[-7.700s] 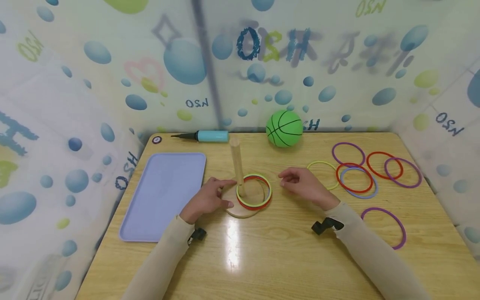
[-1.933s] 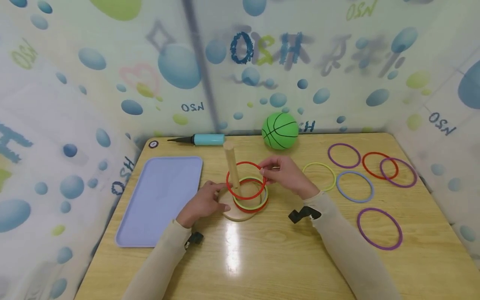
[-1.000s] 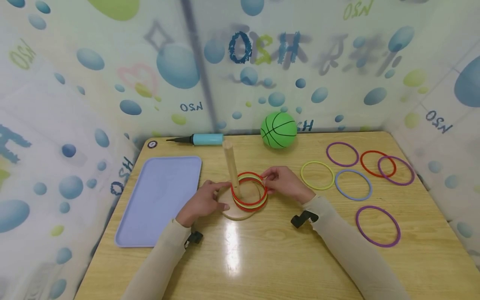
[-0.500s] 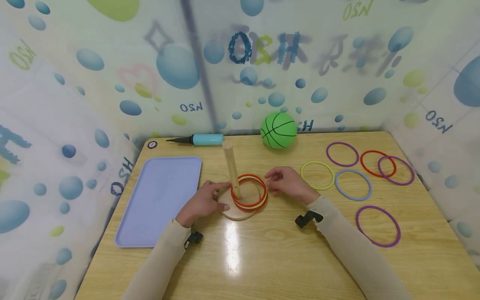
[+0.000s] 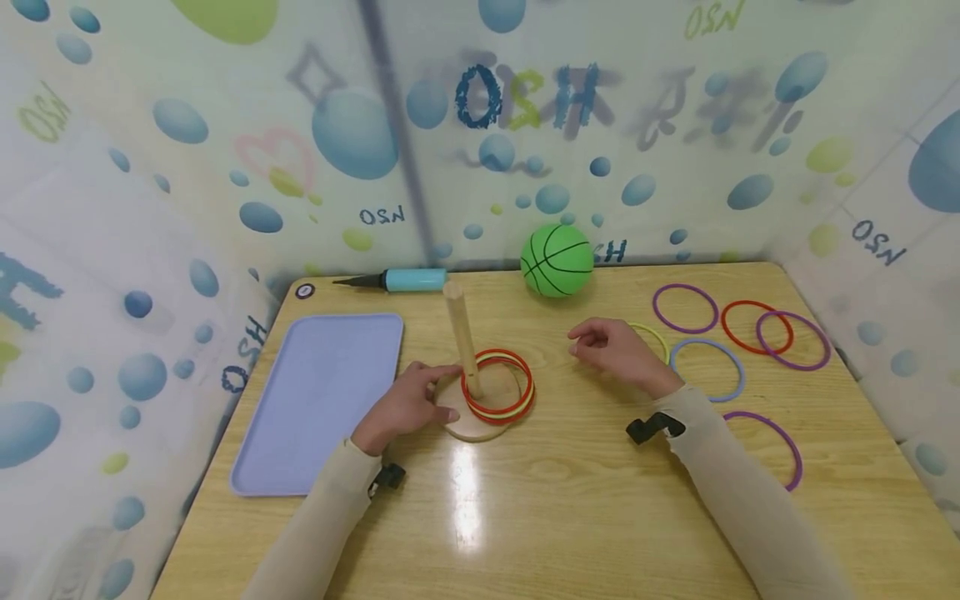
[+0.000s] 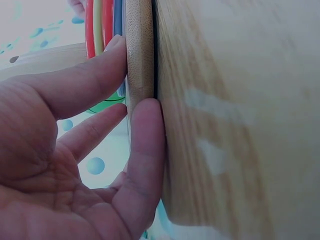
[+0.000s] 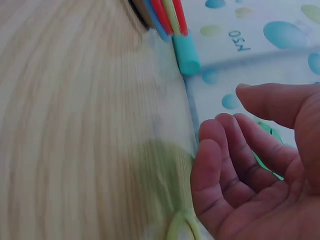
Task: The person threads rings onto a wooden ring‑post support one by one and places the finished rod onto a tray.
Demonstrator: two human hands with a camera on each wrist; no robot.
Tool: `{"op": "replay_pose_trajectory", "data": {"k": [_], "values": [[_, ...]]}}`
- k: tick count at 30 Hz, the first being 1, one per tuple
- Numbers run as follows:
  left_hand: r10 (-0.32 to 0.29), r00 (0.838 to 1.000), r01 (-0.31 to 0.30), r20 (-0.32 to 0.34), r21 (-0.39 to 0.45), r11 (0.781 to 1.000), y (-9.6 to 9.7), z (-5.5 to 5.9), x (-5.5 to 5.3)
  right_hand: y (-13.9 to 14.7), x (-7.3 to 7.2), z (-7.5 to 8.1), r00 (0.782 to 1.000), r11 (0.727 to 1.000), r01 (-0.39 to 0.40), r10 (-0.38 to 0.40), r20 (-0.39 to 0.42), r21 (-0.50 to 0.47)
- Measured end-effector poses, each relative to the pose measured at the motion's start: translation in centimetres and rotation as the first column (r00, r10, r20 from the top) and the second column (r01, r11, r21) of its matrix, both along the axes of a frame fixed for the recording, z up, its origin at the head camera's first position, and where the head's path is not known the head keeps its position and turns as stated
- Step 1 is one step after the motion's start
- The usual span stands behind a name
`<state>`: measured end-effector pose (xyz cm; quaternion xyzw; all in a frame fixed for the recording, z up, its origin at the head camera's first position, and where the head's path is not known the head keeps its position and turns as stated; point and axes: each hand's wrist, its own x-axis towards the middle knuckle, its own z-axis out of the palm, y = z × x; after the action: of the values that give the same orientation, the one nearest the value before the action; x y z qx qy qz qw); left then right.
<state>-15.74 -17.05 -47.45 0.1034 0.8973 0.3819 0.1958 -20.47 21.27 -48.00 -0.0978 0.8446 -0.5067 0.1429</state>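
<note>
The left hand (image 5: 408,408) is gripping the wooden base (image 5: 465,427). The empty, relaxed right hand (image 5: 621,357) is withdrawing, leaving the top red ring (image 5: 498,351) encircling the post (image 5: 461,337), seemingly completing that placement. Loose rings (image 5: 702,341) are lying toward the surface's right edge.

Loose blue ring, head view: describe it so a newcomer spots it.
On the table, look to the right of the peg. The blue ring lies between the far purple ring and the near purple ring. No other loose ring is blue.
</note>
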Motion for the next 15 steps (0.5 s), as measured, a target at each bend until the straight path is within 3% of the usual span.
{"op": "replay_pose_trajectory", "data": {"k": [7, 15], "values": [[0.005, 1.000, -0.005, 0.000, 0.005, 1.000, -0.1, -0.1, 0.1, 3.1, -0.3, 0.1, 0.996, 0.995, 0.067, -0.062, -0.071, 0.077], [-0.003, 1.000, 0.003, -0.004, 0.015, 1.000, 0.0, 0.0, 0.1, 6.0, -0.4, -0.1, 0.985, 0.985, 0.137, -0.125, -0.118, 0.100]]}}
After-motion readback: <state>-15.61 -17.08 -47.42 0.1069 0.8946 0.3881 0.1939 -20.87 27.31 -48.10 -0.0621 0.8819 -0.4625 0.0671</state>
